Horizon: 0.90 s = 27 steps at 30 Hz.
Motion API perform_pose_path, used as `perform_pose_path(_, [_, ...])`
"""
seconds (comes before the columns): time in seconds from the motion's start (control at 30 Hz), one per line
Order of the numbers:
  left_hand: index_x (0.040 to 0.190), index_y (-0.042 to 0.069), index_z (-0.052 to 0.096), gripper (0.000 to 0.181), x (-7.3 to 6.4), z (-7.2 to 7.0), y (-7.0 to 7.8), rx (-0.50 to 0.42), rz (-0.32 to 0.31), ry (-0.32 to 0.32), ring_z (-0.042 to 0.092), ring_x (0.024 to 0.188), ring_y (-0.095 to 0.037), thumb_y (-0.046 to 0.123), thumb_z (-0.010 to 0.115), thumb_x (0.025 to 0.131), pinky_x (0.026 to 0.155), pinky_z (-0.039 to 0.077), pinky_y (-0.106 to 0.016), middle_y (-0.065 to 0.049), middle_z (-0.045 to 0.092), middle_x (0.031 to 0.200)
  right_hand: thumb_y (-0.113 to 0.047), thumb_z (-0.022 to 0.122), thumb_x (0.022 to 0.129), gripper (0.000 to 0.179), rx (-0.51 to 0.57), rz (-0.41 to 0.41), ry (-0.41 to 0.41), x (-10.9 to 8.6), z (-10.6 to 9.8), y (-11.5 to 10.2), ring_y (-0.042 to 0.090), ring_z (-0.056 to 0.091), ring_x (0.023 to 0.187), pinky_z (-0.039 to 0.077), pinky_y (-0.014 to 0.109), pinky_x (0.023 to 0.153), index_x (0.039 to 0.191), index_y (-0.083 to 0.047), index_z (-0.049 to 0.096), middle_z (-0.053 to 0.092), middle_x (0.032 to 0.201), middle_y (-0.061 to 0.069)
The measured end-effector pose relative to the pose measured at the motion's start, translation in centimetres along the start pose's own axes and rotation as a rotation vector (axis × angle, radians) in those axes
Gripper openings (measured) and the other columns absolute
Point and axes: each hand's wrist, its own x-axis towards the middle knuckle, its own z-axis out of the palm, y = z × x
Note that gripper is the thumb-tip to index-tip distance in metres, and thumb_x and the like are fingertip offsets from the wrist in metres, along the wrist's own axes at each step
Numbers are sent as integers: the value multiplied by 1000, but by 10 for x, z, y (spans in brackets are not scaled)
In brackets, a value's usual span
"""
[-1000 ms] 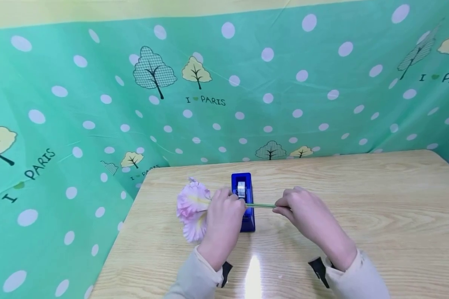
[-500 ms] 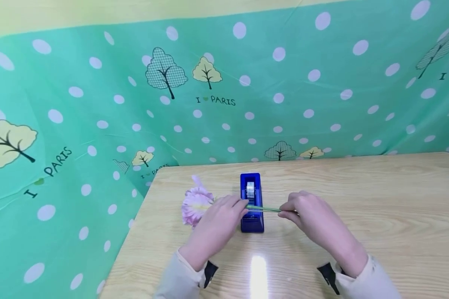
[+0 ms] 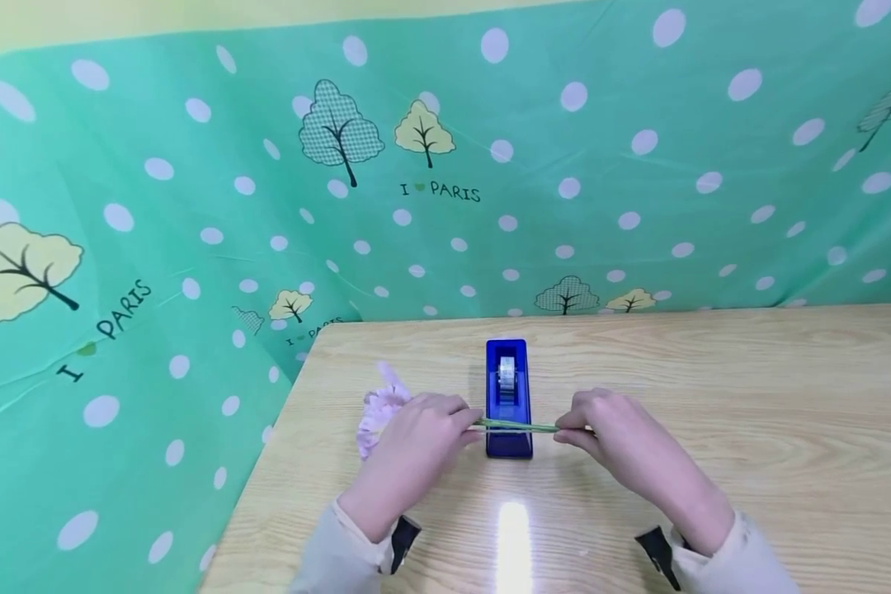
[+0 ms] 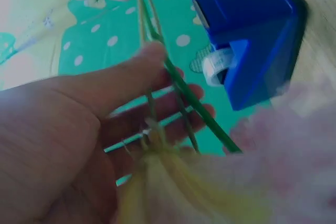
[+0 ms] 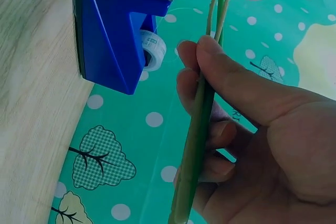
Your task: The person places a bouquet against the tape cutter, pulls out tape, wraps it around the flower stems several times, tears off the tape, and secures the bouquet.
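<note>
Pink-lilac artificial flowers (image 3: 377, 417) with yellow centres lie to the left, partly covered by my left hand (image 3: 419, 437). Their thin green stems (image 3: 520, 426) run sideways between both hands, above a blue tape dispenser (image 3: 509, 444). My left hand pinches the stems between thumb and fingers, just below the blossoms (image 4: 199, 187). In the right wrist view, my right hand (image 5: 278, 129) grips the bundled lower stems (image 5: 193, 145), thumb against the fingertips. Farther up, near the left hand, the stems spread slightly apart. A roll of clear tape (image 3: 507, 373) sits in the dispenser.
A light wood-grain table (image 3: 713, 388) carries the dispenser. Behind it and at the left hangs a green dotted cloth (image 3: 609, 181) with tree prints. Black straps (image 3: 404, 540) show at both wrists.
My left hand has shifted left, off the dispenser, and its wrist has turned, covering more of the flowers. The stems have come slightly nearer to me. The head view has shifted a little.
</note>
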Motion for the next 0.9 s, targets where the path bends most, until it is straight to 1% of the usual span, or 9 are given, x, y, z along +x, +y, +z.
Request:
perform_pose_path(0.07, [107,14,75,24,-2,1,-3,-36,-7,-16,69,88,-14,30,72,90,86,56,-32,3,73,94,-13,75,86,6,7,-4,-13,0,0,1,-2,52,66,50,20,60,85,-17,79,60,73,-15])
perform_pose_path(0.23, [112,11,73,26,-8,5,-9,-129,-35,-105,70,92,-14,27,70,92,89,57,-32,0,74,101,-15,74,87,6,10,-17,-54,0,1,2,-2,44,61,46,20,57,86,-18,80,53,68,-16])
perform_pose_path(0.3, [113,12,72,25,-9,6,-10,-157,-47,-136,70,93,-13,25,70,92,91,56,-31,1,74,102,-16,74,87,6,14,-15,-72,-1,2,4,-1,42,60,45,20,56,87,-18,80,52,67,-15])
perform_pose_path(0.4, [112,15,73,22,-9,9,-11,-191,-45,-161,69,93,-10,23,70,92,91,56,-30,3,74,103,-17,75,87,6,29,-13,-96,-3,3,7,-2,41,60,44,20,56,89,-18,80,52,68,-15])
perform_pose_path(0.53, [109,16,74,20,-6,12,-9,-201,-33,-168,69,90,-9,25,70,91,89,56,-29,4,75,102,-16,75,87,6,40,-17,-118,-5,5,12,-3,43,61,45,20,57,88,-18,80,54,70,-15])
perform_pose_path(0.67, [109,17,75,21,-5,16,-6,-171,-44,-164,70,91,-11,25,71,90,88,56,-30,3,75,102,-16,75,86,6,44,-2,-123,-5,8,15,-4,48,63,48,20,59,90,-16,80,57,72,-16])
perform_pose_path(0.8, [107,17,76,20,-4,20,-5,-147,-61,-154,69,88,-11,26,73,89,86,56,-28,3,75,98,-17,76,85,6,30,37,-132,-3,11,16,-3,55,68,52,22,63,90,-16,80,62,77,-15])
perform_pose_path(0.9, [106,17,76,20,-3,24,-5,-142,-61,-143,68,84,-10,26,73,89,81,56,-25,3,74,95,-16,77,85,5,26,65,-155,-2,12,17,-1,58,72,53,22,65,89,-17,80,65,79,-14])
